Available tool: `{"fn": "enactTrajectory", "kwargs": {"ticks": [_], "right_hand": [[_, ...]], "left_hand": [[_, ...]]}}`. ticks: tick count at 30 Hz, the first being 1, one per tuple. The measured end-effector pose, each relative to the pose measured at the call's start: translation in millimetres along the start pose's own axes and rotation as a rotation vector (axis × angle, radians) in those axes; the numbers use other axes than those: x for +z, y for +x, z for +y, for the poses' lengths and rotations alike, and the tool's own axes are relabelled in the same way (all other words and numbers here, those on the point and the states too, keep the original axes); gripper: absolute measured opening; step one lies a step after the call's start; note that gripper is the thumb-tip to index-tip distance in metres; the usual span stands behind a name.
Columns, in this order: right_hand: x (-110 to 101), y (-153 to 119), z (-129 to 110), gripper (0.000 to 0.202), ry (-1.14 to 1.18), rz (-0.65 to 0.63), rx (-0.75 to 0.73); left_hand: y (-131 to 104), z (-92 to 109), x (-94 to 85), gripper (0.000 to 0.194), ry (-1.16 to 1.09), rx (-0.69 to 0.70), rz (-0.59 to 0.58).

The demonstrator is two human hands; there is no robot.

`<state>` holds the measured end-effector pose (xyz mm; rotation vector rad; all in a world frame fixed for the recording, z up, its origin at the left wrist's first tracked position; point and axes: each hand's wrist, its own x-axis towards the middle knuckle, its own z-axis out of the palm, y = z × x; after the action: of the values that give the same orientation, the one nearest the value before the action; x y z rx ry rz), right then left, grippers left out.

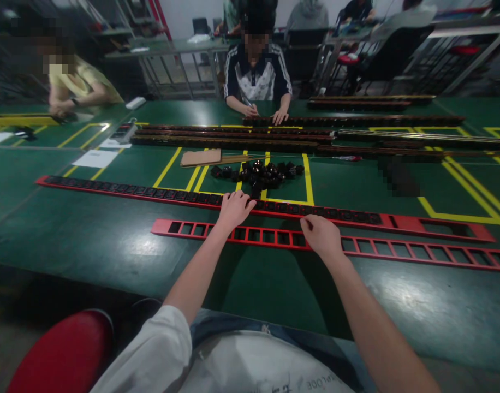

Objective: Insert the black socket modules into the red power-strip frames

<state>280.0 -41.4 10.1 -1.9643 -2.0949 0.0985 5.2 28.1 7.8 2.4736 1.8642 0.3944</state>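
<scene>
A long red rail (401, 222) filled with a row of black square sockets (168, 194) crosses the table in front of me. My left hand (234, 210) rests on this rail near its middle, with its fingers apart on the sockets. My right hand (322, 236) is at the rail's near edge, its fingers curled closed; whatever may be in them is hidden. Beneath both forearms lies a second red rail (242, 234) with bare rectangular openings. Just beyond my left hand is a loose pile of small black parts (258, 176).
Behind the pile lie a piece of cardboard (201, 158) and several long dark rails (233, 135). Across the table, a person (256, 71) works at another dark rail. Another person (78, 87) sits at the left. Yellow tape lines mark the green table (123, 229). A red stool (64, 352) stands beside me.
</scene>
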Motion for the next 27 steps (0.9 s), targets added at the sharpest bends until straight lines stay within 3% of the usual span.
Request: {"fn": "enactTrajectory", "kwargs": {"ticks": [15, 23, 27], "right_hand": [[6.6, -0.7, 4.1, 0.031, 0.053, 0.071, -0.028], [2.5, -0.2, 0.7, 0.033, 0.039, 0.064, -0.004], [0.1, -2.3, -0.6, 0.032, 0.05, 0.062, -0.004]], "left_hand": [[-5.8, 4.5, -2.7, 0.04, -0.062, -0.042, 0.009], [21.4, 15.5, -8.3, 0.045, -0.012, -0.212, -0.082], [30.5, 21.4, -5.9, 0.037, -0.031, -0.21, -0.104]]}}
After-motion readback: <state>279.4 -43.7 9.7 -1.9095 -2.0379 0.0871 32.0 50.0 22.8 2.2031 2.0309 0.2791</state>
